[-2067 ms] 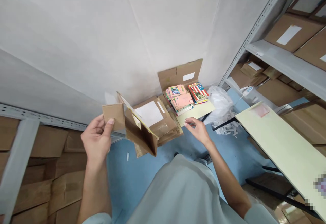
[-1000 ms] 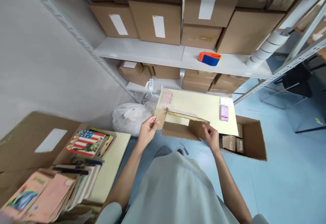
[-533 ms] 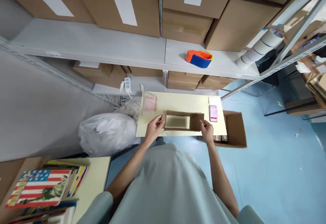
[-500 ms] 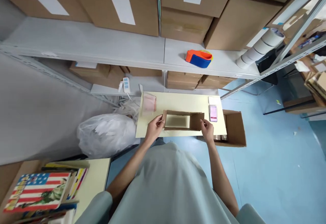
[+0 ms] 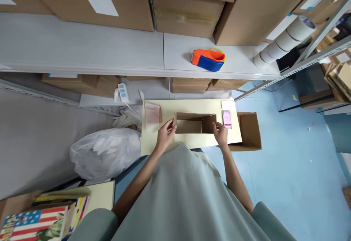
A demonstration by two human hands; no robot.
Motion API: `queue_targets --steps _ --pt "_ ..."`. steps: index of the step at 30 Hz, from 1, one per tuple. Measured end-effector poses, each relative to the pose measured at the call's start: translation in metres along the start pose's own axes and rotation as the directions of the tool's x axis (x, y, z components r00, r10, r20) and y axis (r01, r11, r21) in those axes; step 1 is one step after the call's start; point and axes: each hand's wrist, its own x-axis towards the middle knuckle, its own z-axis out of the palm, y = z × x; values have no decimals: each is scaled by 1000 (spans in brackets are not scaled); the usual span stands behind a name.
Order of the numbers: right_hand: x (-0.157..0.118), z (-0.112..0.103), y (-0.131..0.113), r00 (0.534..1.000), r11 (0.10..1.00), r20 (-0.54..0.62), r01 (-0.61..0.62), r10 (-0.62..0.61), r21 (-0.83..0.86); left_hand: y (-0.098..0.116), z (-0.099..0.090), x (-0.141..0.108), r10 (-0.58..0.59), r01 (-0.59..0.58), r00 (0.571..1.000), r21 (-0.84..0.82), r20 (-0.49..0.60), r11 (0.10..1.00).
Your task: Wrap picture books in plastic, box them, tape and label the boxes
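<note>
Between my hands stands a small brown cardboard box [image 5: 208, 123] with no closed top or bottom, so the pale table shows through it. My left hand [image 5: 166, 135] pinches the box's left end, thumb toward me. At the opposite end, my right hand [image 5: 220, 134] has its fingers closed on the right edge of the box. A phone [image 5: 226, 119] with a lit pinkish screen lies just beyond my right hand. Left of the box, a translucent pink packet [image 5: 153, 113] rests on the table [image 5: 186, 104].
Above the table runs a grey shelf [image 5: 109, 51] with large cartons [image 5: 186, 14], an orange-and-blue tape dispenser [image 5: 208, 59] and tape rolls [image 5: 285, 41]. An open carton [image 5: 251, 131] stands at the right. A plastic bag [image 5: 106, 153] and books [image 5: 35, 222] are at the left.
The view has shifted closer to the shelf, and the table appears slightly tilted. Both hands keep their hold on the cardboard box, which has barely moved on the table.
</note>
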Motion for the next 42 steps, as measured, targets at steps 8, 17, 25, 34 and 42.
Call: queue_targets --steps 8,17,25,34,42 --pt "44 -21 2 981 993 163 115 -108 -32 11 32 -2 -30 34 998 62 -58 998" --pt "90 -26 4 966 991 226 131 -126 -6 17 43 -21 49 -57 998 308 35 950" --pt "123 -7 -5 951 989 272 143 -148 37 32 42 -25 110 -193 977 551 180 812" --pt "107 -17 -3 929 975 358 13 -93 221 33 30 -12 120 -247 962 596 245 764" --pt "82 -10 28 910 962 379 67 -168 266 13 41 14 50 -2 995 509 -81 861"
